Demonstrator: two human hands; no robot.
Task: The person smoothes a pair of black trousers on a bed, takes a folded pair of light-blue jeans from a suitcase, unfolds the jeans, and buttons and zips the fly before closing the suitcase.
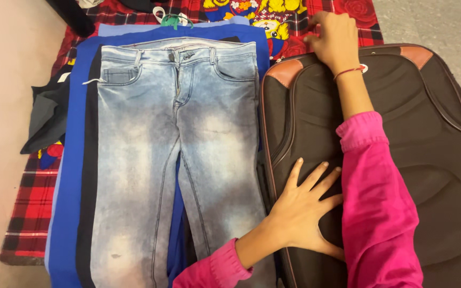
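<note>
A dark brown soft suitcase (433,160) with tan corner patches lies closed on the right. My left hand (302,210) rests flat on its lid near the left edge, fingers spread. My right hand (334,40) reaches across to the suitcase's far left corner, fingers bent at the zipper edge; whether it pinches anything I cannot tell. Both arms wear pink sleeves, and a red thread circles the right wrist. Faded light blue jeans (177,144) lie spread flat to the left, on top of a stack of blue and dark garments (73,160).
A red plaid blanket (30,208) with a cartoon-print cloth (252,13) at the top lies under everything on a pale floor. A dark grey garment (46,114) is crumpled at the left. A green and white object (172,20) sits above the jeans.
</note>
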